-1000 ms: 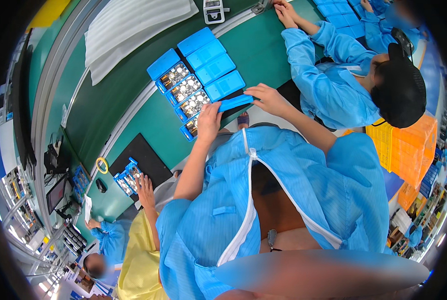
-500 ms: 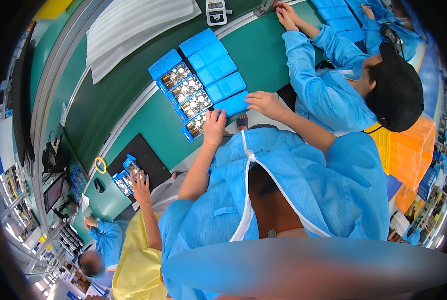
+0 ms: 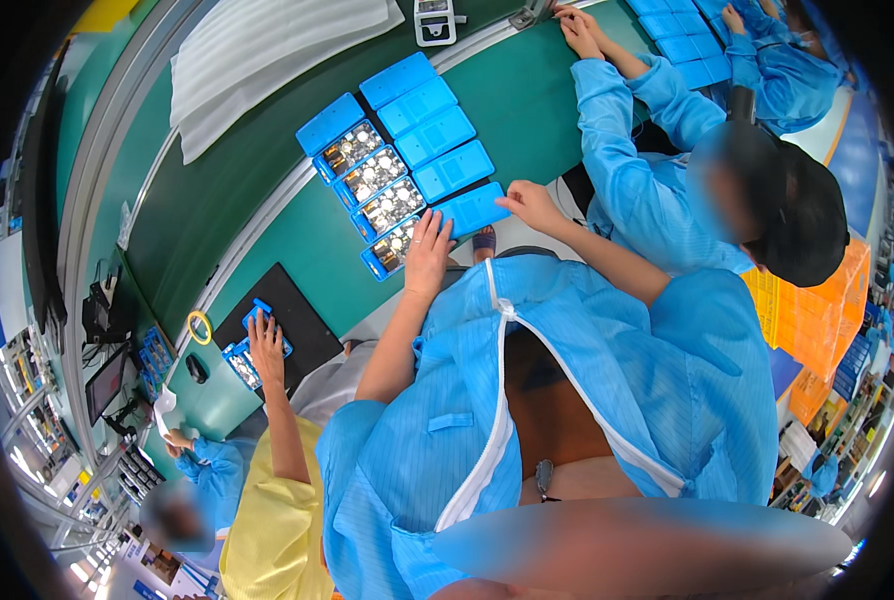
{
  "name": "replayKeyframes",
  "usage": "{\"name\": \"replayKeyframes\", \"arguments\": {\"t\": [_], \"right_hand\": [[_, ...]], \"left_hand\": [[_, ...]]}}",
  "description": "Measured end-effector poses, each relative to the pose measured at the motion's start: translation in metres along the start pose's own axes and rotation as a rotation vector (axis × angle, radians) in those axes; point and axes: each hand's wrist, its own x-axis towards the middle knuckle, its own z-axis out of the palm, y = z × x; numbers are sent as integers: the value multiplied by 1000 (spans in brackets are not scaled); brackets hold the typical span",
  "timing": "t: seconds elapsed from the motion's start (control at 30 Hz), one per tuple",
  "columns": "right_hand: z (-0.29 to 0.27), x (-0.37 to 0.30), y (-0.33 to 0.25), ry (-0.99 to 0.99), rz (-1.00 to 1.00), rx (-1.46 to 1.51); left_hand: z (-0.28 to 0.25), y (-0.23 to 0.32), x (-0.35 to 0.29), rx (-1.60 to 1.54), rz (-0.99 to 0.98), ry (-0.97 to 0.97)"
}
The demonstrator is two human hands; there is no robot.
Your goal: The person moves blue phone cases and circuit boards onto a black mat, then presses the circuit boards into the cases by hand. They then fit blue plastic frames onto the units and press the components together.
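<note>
My left hand (image 3: 429, 252) lies flat on the nearest open blue tray (image 3: 392, 246) of small metal parts at the green table's edge. My right hand (image 3: 532, 205) holds the corner of that tray's blue lid (image 3: 474, 211). Beyond it, three more open blue trays (image 3: 367, 178) of shiny parts lie in a row, each with its blue lid (image 3: 437, 135) alongside. I wear a light blue coat.
A person in a blue coat and black cap (image 3: 667, 180) works at my right with more blue trays (image 3: 682, 30). A person in yellow (image 3: 267, 350) at my left handles a tray on a black mat (image 3: 287, 320). White foam sheets (image 3: 267, 50) lie across the conveyor.
The view has shifted slightly. My left hand stays on the nearest tray, and my right hand has slid a little right along the lid.
</note>
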Motion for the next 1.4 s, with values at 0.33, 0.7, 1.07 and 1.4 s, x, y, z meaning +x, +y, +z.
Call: {"name": "replayKeyframes", "arguments": {"t": [0.33,0.7,1.07,1.4], "right_hand": [[9,20,-5,-71,306,-39],[9,31,5,11,204,-148],[-7,22,2,42,254,-212],[18,17,9,-48,445,81]], "left_hand": [[12,-8,-6,47,21,14],[7,3,7,-3,-48,23],[-39,-13,5,-82,-371,271],[-1,-91,-30,-1049,-1249,585]]}}
